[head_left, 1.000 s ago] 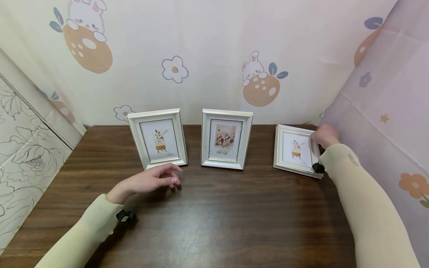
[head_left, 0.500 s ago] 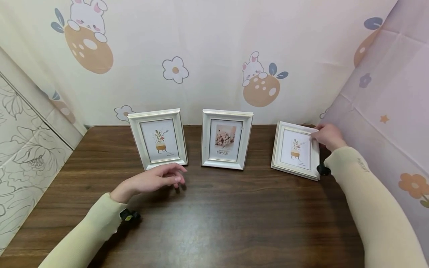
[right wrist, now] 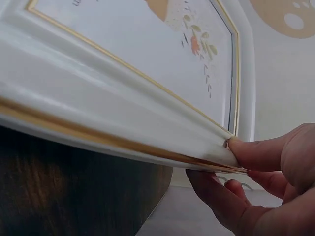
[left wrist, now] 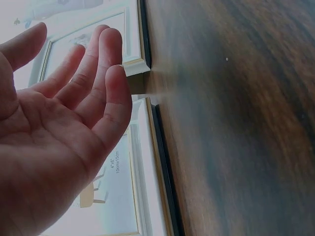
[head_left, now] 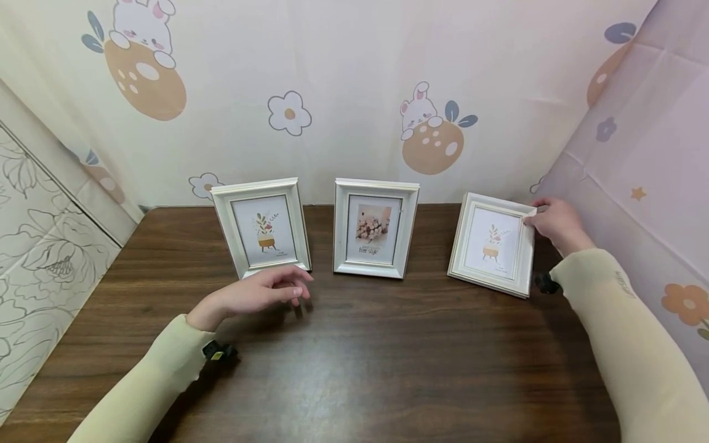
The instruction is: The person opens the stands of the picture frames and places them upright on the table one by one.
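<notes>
At the right end of the table, my right hand (head_left: 559,224) pinches the upper right edge of a white picture frame (head_left: 458,246) with a potted-plant print. In the right wrist view the thumb lies on the front of that frame (right wrist: 123,93) and fingers are behind it; it leans back. My left hand (head_left: 257,290) hovers with relaxed fingers just in front of the left picture frame (head_left: 301,237), holding nothing. A middle picture frame (head_left: 410,231) with a flower photo stands upright. The left wrist view shows the left palm (left wrist: 54,132) before two frames.
All of this is on a dark wood table (head_left: 388,357). A curtain (head_left: 343,92) printed with rabbits and oranges hangs behind it, and a pinkish curtain (head_left: 637,154) closes the right side. A floral panel (head_left: 44,258) borders the left.
The right picture frame has risen from lying low to a steeper tilt, its top edge going up. My right hand has moved up and right with it; the left hand has drifted slightly right.
</notes>
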The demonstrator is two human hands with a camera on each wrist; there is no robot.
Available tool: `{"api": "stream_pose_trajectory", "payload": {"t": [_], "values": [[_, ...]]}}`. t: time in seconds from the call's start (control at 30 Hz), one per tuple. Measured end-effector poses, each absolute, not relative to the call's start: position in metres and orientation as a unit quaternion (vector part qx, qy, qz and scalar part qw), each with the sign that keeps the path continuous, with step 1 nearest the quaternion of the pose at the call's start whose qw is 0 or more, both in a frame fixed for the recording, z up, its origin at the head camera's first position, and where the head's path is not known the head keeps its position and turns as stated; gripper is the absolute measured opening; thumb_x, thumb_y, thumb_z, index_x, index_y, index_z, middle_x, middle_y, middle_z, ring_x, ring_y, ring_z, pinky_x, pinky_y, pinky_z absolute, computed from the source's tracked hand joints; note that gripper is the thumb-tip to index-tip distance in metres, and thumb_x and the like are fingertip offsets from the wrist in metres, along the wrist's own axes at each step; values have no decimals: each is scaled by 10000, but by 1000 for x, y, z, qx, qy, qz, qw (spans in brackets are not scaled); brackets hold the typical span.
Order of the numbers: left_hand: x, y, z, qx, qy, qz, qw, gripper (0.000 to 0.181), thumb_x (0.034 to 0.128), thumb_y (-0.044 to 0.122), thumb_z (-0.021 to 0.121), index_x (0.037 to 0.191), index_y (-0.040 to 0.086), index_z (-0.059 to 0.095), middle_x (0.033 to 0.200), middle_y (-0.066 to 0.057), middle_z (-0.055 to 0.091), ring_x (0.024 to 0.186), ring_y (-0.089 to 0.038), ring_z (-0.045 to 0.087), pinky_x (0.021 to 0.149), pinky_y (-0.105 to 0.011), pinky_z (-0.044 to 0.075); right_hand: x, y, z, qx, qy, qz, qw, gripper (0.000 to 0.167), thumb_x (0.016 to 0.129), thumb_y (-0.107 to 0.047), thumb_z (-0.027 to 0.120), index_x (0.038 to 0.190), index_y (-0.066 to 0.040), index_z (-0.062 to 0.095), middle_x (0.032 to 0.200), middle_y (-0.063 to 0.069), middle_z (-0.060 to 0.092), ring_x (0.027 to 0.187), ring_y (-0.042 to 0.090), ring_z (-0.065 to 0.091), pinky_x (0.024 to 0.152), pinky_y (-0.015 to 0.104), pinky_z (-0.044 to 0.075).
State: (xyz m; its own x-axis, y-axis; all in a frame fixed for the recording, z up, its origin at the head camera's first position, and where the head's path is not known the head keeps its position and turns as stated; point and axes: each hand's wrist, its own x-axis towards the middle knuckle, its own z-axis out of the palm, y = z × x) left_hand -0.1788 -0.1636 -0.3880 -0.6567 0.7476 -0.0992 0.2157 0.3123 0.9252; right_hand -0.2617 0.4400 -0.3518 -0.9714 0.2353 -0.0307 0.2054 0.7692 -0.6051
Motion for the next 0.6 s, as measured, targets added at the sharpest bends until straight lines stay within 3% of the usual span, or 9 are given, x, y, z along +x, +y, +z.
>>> {"api": "stream_pose_trajectory", "payload": {"t": [0.07,0.3,0.6], "values": [[-180,-163,-389,319,763,493,269,342,1046,172,530,1324,-27,512,1131,-202,659,950,-388,646,879,-530,504,-260,440,-353,-118,-938,324,30,448,891,-87,679,1257,89,490,949,228,599,650,206,552,532,339,439],[-185,-161,-390,326,775,477,257,312,1045,182,535,1288,-12,558,1112,-162,673,946,-361,654,873,-501,513,-259,435,-354,-139,-927,346,39,518,934,-161,687,1347,42,450,1231,266,527,811,216,548,574,290,478],[-190,-158,-384,278,769,544,190,246,1027,131,563,1220,-22,586,1132,-261,630,1017,-466,608,904,-544,502,-247,428,-344,-142,-894,422,53,481,946,-194,694,1322,-24,447,1181,150,500,763,53,575,626,251,555]]}}
